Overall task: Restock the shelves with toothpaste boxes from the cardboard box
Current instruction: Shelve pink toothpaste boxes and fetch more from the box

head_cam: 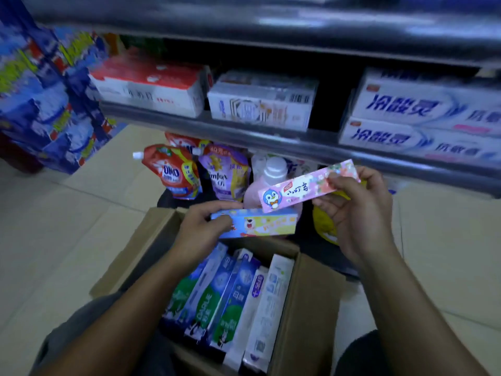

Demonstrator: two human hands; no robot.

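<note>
Nearest us: cardboard box (306,308), open, toothpaste boxes (225,299) packed upright inside. 2 boxes are out. Left hand (200,232): grip closed around the left end of the blue-yellow box (268,225), held level just above the cardboard box. Right hand (357,213): grip pinches the right end of the pink box (303,187), long axis rising to the right, roughly parallel to the shelf (271,137) lip. Shelf lies ahead and above, nearer the right hand. We note a dark gap (329,104) between stacks, straight above the pink box; we judge a forward lift fits.
</note>
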